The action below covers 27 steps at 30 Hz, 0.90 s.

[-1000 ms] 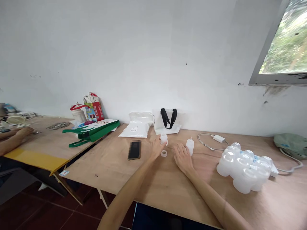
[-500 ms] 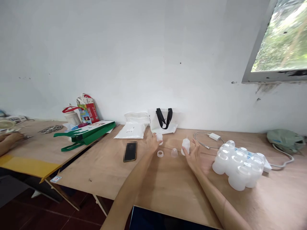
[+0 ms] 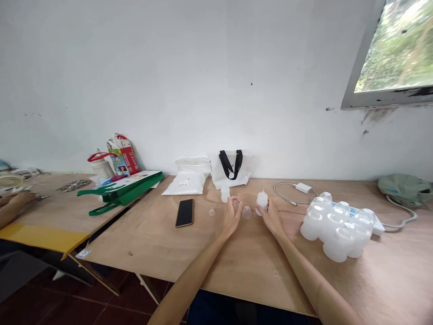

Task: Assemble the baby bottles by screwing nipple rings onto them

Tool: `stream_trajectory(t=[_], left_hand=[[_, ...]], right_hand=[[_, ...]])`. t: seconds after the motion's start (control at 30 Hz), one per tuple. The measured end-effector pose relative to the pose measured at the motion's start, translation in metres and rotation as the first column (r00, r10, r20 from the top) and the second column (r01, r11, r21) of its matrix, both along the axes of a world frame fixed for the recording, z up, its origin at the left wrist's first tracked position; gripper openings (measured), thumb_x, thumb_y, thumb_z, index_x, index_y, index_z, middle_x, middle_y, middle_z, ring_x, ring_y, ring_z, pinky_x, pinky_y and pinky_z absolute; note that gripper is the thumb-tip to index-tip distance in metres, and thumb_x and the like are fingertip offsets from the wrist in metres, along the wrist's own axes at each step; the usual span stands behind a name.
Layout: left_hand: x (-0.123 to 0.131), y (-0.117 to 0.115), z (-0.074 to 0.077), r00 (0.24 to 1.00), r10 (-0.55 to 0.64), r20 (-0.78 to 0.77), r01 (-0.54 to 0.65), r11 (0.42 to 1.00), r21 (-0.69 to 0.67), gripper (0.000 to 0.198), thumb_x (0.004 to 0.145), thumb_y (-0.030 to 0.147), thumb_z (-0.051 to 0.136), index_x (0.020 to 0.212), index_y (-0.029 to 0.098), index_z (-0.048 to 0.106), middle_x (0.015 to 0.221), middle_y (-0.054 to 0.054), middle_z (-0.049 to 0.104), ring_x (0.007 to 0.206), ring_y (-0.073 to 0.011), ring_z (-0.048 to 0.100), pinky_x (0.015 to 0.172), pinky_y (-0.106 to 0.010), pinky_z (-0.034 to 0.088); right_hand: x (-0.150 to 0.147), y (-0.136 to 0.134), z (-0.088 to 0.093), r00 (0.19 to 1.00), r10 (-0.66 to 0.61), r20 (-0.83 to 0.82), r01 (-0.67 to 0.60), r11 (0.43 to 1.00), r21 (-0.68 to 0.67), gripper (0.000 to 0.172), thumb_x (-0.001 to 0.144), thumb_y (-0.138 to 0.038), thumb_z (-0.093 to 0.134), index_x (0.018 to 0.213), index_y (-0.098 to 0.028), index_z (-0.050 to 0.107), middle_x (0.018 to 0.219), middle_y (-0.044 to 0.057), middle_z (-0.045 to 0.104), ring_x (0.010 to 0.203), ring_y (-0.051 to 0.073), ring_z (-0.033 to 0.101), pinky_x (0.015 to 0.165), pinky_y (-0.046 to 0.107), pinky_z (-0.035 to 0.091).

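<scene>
At far left, a co-worker's hand (image 3: 19,199) rests over a table with a yellow edge (image 3: 40,238), and a green-and-white carrier bag (image 3: 122,188) lies on that table's near corner. On the plywood table (image 3: 135,239) to its right lie a black phone (image 3: 184,213), a white packet (image 3: 185,183) and a white tote with black handles (image 3: 230,169) against the wall.

A small clear cap (image 3: 212,211) sits just left of the left hand (image 3: 230,220), and a slim translucent bottle (image 3: 225,194) stands upright just beyond that hand. The left fingers (image 3: 236,205) are raised and drawn close together; a small clear piece (image 3: 235,203) may sit at their tips, though the view is too poor to tell whether they grip it.

A clear cup (image 3: 246,212) sits between the hands, just beside the left fingertips. The right hand (image 3: 271,220) is the nearer to the frosted squeeze bottle (image 3: 262,202), its fingers (image 3: 267,208) closed around the lower body. The bottle's long axis stands nearly upright, nozzle pointing up and away from the palm.

Further right lie a cluster of plastic-wrapped bottles (image 3: 334,228) and a green pouch (image 3: 404,187).
</scene>
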<state>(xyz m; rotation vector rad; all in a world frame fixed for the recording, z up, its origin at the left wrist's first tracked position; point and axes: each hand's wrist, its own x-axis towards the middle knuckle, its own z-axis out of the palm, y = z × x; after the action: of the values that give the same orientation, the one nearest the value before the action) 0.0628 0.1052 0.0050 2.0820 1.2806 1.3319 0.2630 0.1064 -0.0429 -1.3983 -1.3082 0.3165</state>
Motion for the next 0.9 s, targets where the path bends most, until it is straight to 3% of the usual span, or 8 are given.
stream_trajectory(t=[0.13,0.37,0.57,0.67,0.8,0.9], left_hand=[[0.000,-0.013,-0.008,0.995,-0.097,-0.003,0.096,0.990,-0.100,0.030,0.103,0.047,0.054,0.125,0.027,0.052,0.128,-0.004,0.067,0.122,-0.0211,0.062,0.108,-0.039,0.047],[0.018,0.003,-0.002,0.994,-0.106,0.016,0.107,0.987,-0.119,0.031,0.103,0.041,0.056,0.128,0.024,0.048,0.137,-0.008,0.064,0.127,-0.0216,0.062,0.109,-0.038,0.048],[0.036,0.009,-0.011,0.945,-0.273,-0.182,0.236,0.951,-0.200,0.033,0.106,0.042,0.048,0.130,0.020,0.049,0.129,-0.013,0.068,0.118,-0.0280,0.067,0.102,-0.044,0.052],[0.034,0.009,-0.015,0.920,-0.319,-0.227,0.269,0.937,-0.225,0.047,0.102,0.048,0.055,0.137,0.018,0.048,0.135,-0.017,0.065,0.126,-0.0331,0.064,0.107,-0.050,0.050],[0.029,0.005,-0.015,0.935,-0.312,-0.166,0.300,0.949,-0.092,0.084,0.095,0.053,0.065,0.159,0.017,0.024,0.162,-0.022,0.039,0.150,-0.0344,0.040,0.122,-0.054,0.035],[0.023,0.000,-0.014,0.942,-0.337,-0.012,0.337,0.939,0.075,0.078,0.101,0.049,0.056,0.163,0.020,0.017,0.163,-0.019,0.037,0.150,-0.0290,0.041,0.124,-0.052,0.033]], right_hand=[[-0.001,0.000,0.001,1.000,0.000,-0.015,0.000,1.000,-0.006,0.057,0.090,-0.058,0.056,0.133,-0.021,0.053,0.126,0.014,0.068,0.113,0.032,0.065,0.098,0.049,0.052],[-0.001,-0.001,0.005,1.000,0.016,-0.009,-0.016,1.000,-0.026,0.053,0.089,-0.058,0.057,0.127,-0.020,0.056,0.118,0.013,0.070,0.106,0.032,0.067,0.092,0.048,0.053],[0.001,0.000,0.002,1.000,0.002,0.022,-0.002,1.000,-0.022,0.054,0.090,-0.055,0.055,0.130,-0.019,0.053,0.122,0.015,0.069,0.110,0.032,0.066,0.093,0.047,0.053],[0.002,0.000,0.000,0.999,-0.038,0.036,0.039,0.999,-0.027,0.054,0.090,-0.053,0.054,0.132,-0.019,0.050,0.123,0.015,0.067,0.113,0.033,0.065,0.096,0.049,0.052],[0.002,-0.003,0.002,0.991,-0.115,0.065,0.116,0.993,-0.009,0.057,0.093,-0.049,0.047,0.141,-0.019,0.040,0.133,0.017,0.060,0.123,0.034,0.059,0.101,0.052,0.049],[0.001,-0.009,0.007,0.986,-0.096,0.138,0.094,0.995,0.022,0.055,0.093,-0.046,0.046,0.141,-0.019,0.039,0.134,0.017,0.059,0.124,0.034,0.058,0.101,0.052,0.049]])
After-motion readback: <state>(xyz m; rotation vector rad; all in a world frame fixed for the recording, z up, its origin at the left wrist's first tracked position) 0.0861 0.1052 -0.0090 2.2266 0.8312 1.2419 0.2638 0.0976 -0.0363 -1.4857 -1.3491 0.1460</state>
